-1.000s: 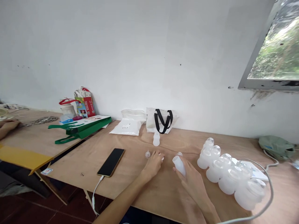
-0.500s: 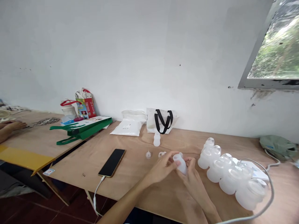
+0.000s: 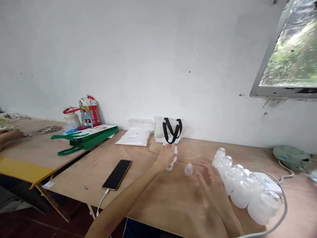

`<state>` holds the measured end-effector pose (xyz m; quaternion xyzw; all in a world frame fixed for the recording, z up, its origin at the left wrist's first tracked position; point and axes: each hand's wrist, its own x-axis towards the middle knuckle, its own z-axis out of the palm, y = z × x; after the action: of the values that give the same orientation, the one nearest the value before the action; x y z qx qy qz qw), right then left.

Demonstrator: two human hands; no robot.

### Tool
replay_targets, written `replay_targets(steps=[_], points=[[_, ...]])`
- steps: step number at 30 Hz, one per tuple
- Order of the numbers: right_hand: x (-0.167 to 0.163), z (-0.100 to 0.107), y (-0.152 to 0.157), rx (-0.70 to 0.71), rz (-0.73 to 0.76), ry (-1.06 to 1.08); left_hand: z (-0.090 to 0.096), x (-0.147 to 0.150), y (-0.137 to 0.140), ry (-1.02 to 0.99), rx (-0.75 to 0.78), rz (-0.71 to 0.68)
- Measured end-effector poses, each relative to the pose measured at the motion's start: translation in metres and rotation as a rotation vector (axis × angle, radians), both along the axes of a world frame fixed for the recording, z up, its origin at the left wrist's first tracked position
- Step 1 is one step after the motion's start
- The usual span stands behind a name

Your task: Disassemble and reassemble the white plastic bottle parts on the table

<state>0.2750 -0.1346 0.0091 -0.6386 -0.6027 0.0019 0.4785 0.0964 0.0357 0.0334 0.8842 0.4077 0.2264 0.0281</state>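
Observation:
My left hand (image 3: 166,156) is reached forward with its fingers wrapped round a small white bottle (image 3: 175,152), mostly hidden behind them. Just under that hand, a small clear ring-shaped part (image 3: 169,168) lies on the table. My right hand (image 3: 212,180) is held over the table, fingers apart and holding nothing, slightly blurred. Between the two hands stands a clear dome-shaped cap (image 3: 188,169). Right of my right hand, several frosted bottles with clear domed caps (image 3: 244,190) stand in close rows.
A phone (image 3: 117,174) on a white cable lies to the left. At the wall are a white plastic package (image 3: 133,136) and a tote bag (image 3: 158,130). A grey cable (image 3: 286,201) curves round the bottles. A co-worker's hand (image 3: 11,135) shows at far left.
My left hand has moved forward and left, away from my right hand. My right hand has let go of the white bottle and opened. The domed cap now stands between them.

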Motion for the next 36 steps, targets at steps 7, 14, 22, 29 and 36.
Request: replay_targets(steps=[7, 14, 22, 29, 36], points=[[0.030, 0.007, -0.010, 0.186, -0.447, -0.422, -0.015, 0.024, 0.027, 0.139, 0.140, 0.052], [0.060, 0.002, -0.012, 0.181, -0.553, -0.568, -0.020, 0.027, 0.046, 0.165, 0.142, 0.130], [0.056, 0.004, -0.012, 0.217, -0.578, -0.524, -0.018, 0.018, 0.049, 0.133, 0.121, 0.137], [0.058, 0.004, -0.018, 0.161, -0.731, -0.512, -0.005, 0.017, 0.033, 0.006, 0.182, 0.106], [0.071, -0.008, -0.018, -0.096, -0.696, -0.660, 0.013, 0.049, -0.029, -0.198, 0.212, -0.013]])
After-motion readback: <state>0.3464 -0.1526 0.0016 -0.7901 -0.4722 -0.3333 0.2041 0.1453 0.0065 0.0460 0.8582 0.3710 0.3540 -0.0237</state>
